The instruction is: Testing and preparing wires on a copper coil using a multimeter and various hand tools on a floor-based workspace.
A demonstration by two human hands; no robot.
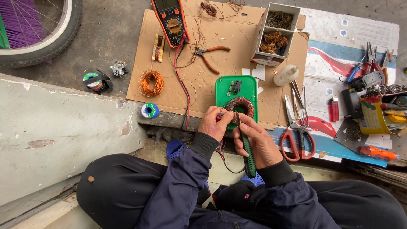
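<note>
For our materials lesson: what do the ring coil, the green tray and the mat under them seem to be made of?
Ring coil: likely enamelled copper wire, reddish-brown, glossy turns.
Green tray: probably plastic, smooth, uniform colour.
Mat: corrugated cardboard, matte brown, with cut flaps.

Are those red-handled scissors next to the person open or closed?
Closed. The red-handled scissors lie flat beside the right hand with both blades together along their length and the two handle loops side by side.

1. Two hands (216,123) (258,142) are showing
2. One multimeter (171,21) is lying
3. Two solder spools (149,110) (94,80) are sitting
4. One pair of red scissors (296,135) is lying
</note>
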